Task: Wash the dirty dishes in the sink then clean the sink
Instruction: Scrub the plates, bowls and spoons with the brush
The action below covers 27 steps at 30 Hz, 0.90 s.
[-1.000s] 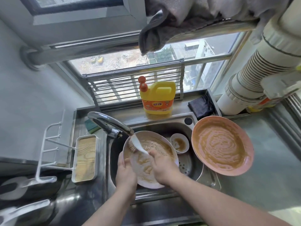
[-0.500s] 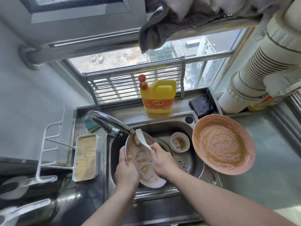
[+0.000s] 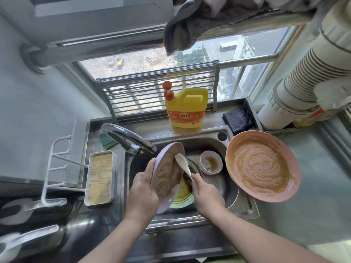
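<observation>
Lilac plate (image 3: pixel 167 177) looks light, stiff and sauce-slick, so we clamp its rim in our left hand (image 3: pixel 143 188); right hand (image 3: pixel 206 194) grips the brush (image 3: pixel 183 165)

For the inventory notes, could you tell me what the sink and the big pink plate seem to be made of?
Sink: likely stainless steel, going by its grey brushed sheen. Big pink plate: probably matte plastic or wheat-straw composite, judging by its thin, dull rim; ceramic cannot be ruled out.

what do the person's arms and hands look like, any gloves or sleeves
Both forearms are bare up to the frame edge, with no sleeves in view. The left hand and right hand wear no gloves, and no rings, watch or bracelet show on either.
</observation>
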Available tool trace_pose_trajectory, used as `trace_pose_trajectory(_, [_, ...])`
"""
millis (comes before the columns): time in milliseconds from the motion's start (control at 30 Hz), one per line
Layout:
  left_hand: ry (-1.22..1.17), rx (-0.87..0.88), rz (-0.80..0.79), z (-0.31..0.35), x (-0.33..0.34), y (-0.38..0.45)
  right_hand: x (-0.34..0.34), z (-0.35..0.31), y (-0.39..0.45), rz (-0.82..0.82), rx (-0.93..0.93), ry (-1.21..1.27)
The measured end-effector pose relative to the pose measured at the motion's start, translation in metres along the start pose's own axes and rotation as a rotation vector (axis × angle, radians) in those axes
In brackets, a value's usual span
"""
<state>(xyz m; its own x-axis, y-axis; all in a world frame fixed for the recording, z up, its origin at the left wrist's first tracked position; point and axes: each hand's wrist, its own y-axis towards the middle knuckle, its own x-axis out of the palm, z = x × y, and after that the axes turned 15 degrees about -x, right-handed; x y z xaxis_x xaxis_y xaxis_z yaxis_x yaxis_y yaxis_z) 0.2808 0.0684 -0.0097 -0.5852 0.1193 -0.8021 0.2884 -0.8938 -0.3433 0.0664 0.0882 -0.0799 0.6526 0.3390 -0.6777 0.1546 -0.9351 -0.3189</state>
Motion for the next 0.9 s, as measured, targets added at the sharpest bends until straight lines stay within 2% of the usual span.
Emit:
trace_pose_trajectory(67, [-0.113, -0.008, 0.019, 0.005, 0.000, 0.002, 0.000, 0.003, 0.001, -0.044, 0.013, -0.036])
trace_pose_trajectory(133, [-0.173, -0.005, 0.059, 0.007, -0.004, 0.007, 0.005, 0.010, -0.008, -0.155, -0.013, -0.050])
trace_pose_trajectory(267, [-0.082, 0.128, 0.058, 0.000, -0.013, 0.014, 0.005, 0.013, -0.023, -0.370, -0.193, -0.137])
trace_pose_trajectory(367, [-0.037, 0.274, 0.027, -0.010, -0.014, 0.011, -0.021, 0.027, -0.002, -0.281, -0.178, -0.232])
trace_pose_trajectory(433, [-0.045, 0.291, 0.052, -0.010, -0.013, 0.011, -0.033, 0.032, 0.008, -0.244, -0.169, -0.243])
trace_pose_trajectory(567, [-0.071, 0.333, 0.094, -0.003, -0.011, 0.017, 0.002, 0.009, -0.027, -0.419, -0.259, -0.103])
trace_pose_trajectory(600, [-0.070, 0.356, 0.091, -0.004, -0.010, 0.019, 0.004, 0.008, -0.034, -0.416, -0.249, -0.076])
trace_pose_trajectory(767, [-0.092, 0.260, 0.046, -0.006, -0.006, 0.016, -0.033, 0.037, -0.007, -0.239, -0.123, -0.137])
trace_pose_trajectory(900, [-0.114, 0.225, 0.048, -0.002, 0.001, 0.015, -0.001, 0.003, -0.032, -0.426, -0.271, -0.099])
